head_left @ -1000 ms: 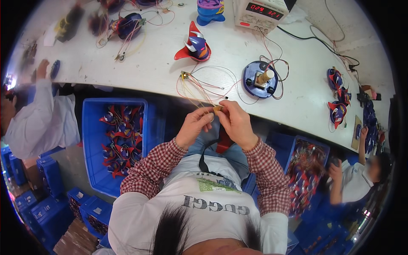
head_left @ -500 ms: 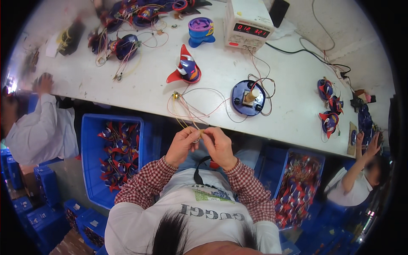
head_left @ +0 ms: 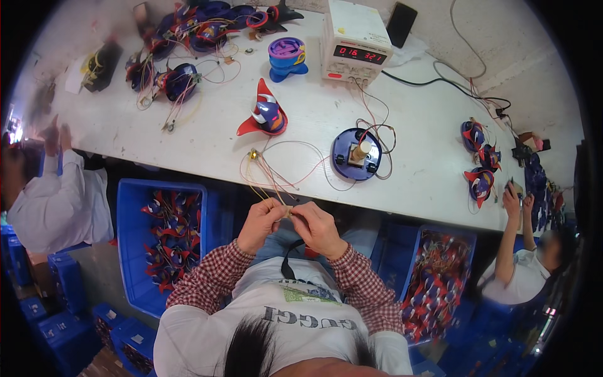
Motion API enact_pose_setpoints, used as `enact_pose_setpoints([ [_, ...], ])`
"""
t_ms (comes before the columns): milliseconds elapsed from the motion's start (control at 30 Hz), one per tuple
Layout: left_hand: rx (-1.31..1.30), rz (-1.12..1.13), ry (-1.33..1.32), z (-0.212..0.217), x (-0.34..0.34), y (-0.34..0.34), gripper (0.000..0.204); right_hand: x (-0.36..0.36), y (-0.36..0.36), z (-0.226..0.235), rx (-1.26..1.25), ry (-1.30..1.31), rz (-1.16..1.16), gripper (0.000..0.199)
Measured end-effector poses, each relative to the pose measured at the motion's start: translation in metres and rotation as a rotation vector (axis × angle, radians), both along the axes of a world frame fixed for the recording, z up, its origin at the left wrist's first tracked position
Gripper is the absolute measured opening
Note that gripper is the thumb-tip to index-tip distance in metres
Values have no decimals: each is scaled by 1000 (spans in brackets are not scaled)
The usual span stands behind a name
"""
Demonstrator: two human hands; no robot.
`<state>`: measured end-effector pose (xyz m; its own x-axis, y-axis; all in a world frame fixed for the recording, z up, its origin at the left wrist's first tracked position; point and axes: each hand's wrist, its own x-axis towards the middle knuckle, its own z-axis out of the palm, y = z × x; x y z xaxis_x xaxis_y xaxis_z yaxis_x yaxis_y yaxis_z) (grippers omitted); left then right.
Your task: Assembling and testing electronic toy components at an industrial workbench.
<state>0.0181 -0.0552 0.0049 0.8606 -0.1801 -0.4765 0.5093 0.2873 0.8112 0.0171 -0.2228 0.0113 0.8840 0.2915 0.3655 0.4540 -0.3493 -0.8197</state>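
Note:
My left hand (head_left: 259, 226) is closed in a pinch just off the table's near edge. Beside it, fingertips nearly touching, my right hand (head_left: 318, 230) pinches too. Between the fingertips shows a small tan piece (head_left: 289, 212), too small to name. Thin red and yellow wires (head_left: 267, 176) run from the fingers up onto the table, toward a small gold-coloured round part (head_left: 253, 154). A wire loops on to a dark blue round base (head_left: 356, 154) with a tan post in its middle. Behind the wires lies a red, white and purple horned toy part (head_left: 266, 116).
A white power supply (head_left: 356, 43) stands at the back, beside a blue cup-like toy (head_left: 287, 59). Wired toy parts (head_left: 179, 81) pile up back left; several more (head_left: 480, 154) lie right. Blue bins (head_left: 124, 245) flank my lap. A person sits on each side.
Both hands are slightly lower in view and still pinching together. The whole table scene has shifted a little left as the view moved. The person at right has lowered a hand.

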Motion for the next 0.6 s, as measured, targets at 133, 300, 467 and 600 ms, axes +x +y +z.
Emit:
enact_pose_setpoints([
  [133, 22, -19, -24, -4, -1, 2, 7, -1, -1, -4, 13, -2, -1, 19],
  [300, 25, -37, -44, -3, -1, 2, 8, -3, -1, -2, 1, 6, -10, 18],
  [467, 30, -50, -47, 0, -1, 2, 8, -3, -1, -2, -25, 13, 0, 17],
  [600, 32, -55, -52, 3, 0, 3, 8, -3, 0, 0, -41, -9, -2, 17],
])
